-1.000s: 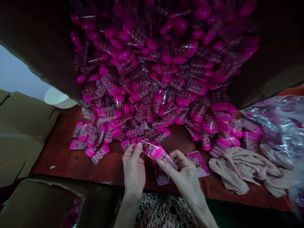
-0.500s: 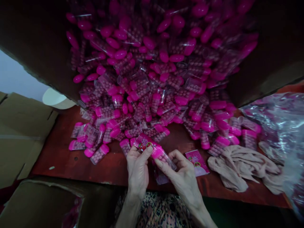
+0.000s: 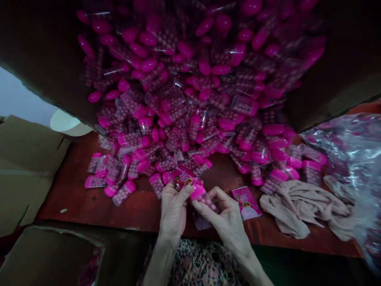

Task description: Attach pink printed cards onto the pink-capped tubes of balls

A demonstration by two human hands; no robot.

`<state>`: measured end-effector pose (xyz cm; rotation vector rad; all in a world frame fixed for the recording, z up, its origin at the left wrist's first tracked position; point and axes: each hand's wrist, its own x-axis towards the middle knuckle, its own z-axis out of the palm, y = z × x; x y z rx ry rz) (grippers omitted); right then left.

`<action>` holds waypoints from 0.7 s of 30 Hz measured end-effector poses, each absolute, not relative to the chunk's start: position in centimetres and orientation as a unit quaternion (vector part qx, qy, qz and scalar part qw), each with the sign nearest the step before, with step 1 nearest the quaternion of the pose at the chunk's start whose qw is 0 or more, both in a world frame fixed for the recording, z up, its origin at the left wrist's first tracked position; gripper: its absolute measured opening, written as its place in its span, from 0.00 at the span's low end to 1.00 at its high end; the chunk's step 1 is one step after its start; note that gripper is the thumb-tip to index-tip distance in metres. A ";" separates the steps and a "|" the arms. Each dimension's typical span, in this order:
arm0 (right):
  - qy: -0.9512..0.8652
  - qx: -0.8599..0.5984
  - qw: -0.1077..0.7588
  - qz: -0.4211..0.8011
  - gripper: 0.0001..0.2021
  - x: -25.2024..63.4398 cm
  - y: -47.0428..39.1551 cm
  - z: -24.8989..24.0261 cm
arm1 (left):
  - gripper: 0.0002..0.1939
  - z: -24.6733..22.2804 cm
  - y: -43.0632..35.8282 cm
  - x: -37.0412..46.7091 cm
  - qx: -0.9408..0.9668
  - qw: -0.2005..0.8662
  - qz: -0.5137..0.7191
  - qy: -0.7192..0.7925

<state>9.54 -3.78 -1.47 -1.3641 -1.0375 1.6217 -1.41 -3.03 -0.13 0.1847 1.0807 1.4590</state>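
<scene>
Pink-capped clear container [image 3: 204,198], glossy printed pink wrapper [image 3: 185,176]

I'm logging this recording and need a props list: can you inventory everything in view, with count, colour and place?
held container: one, clear with pink cap and balls, between the hands
printed wrapper: one, pink, around the held container's capped end
loose containers: too many to count, clear and pink, heaped ahead
flat wrapper: at least one, pink, right of the hands
cloth: one, beige, right
plastic bagging: count unclear, clear, far right
bowl-like dish: one, white, left
cardboard: several pieces, brown, left and around the heap
table: one, red-brown, beneath
patterned clothing: multicoloured, bottom
left hand, right hand: bare, centre
</scene>
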 end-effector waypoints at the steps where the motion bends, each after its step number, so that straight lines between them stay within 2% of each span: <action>1: -0.395 -0.528 0.382 0.647 0.16 9.5 -3.7 -1.5 | 0.10 -0.2 -3.1 -1.4 0.073 0.622 0.628 0.461; 6: -0.358 -0.523 0.392 0.667 0.17 9.2 -3.6 -1.9 | 0.10 -0.2 -3.4 -1.2 0.042 0.653 0.609 0.448; 13: -0.482 -0.584 0.400 0.517 0.14 8.9 -4.3 -1.9 | 0.05 0.2 -3.6 -1.1 0.084 0.637 0.599 0.477; 16: -0.507 -0.583 0.394 0.498 0.14 8.9 -4.5 -1.7 | 0.08 0.1 -3.6 -1.4 0.083 0.665 0.582 0.461; 21: -0.462 -0.542 0.399 0.577 0.13 9.0 -4.4 -1.6 | 0.16 -0.1 -3.6 -1.7 0.077 0.712 0.567 0.408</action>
